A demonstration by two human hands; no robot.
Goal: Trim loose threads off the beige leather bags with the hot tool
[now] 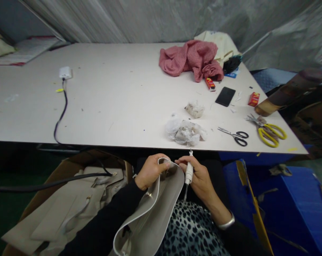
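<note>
My left hand (151,170) is closed on the top edge of a beige leather bag piece (153,209) that lies over my lap, below the table's front edge. My right hand (199,176) grips a small white pen-shaped tool (189,172) upright, with a thin cord hanging from its lower end. The tool's tip points up, close to the bag's edge, and both hands nearly touch there. A bracelet sits on my right wrist.
On the white table (110,103) lie crumpled plastic wrappers (186,132), black scissors (237,137), yellow scissors (270,133), a black phone (225,96), a pink cloth (193,58) and a white charger with cable (65,72). A cardboard box of beige bag pieces (70,206) stands at left, blue boxes (289,202) at right.
</note>
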